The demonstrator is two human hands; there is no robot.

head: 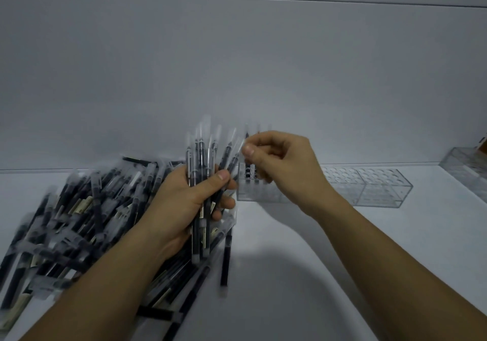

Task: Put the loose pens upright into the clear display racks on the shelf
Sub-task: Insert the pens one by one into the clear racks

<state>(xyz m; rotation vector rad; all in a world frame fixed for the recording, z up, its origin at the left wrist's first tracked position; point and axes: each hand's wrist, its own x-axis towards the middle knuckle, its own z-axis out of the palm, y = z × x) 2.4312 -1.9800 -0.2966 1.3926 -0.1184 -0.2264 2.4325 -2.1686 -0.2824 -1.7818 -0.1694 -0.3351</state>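
The left hand (189, 195) is clutching a bundle of dark clear-capped pens (203, 161) above the loose heap (79, 222); the right hand (279, 158) is pinching one pen's cap beside the clear plastic rack (369, 187) on the white shelf (303, 235)

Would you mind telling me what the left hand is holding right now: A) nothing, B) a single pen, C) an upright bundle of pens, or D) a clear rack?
C: the left hand grips a bundle of pens standing upright, caps up.

Plain pale wall (237, 64) rises behind a white shelf (290, 248), dimly lit
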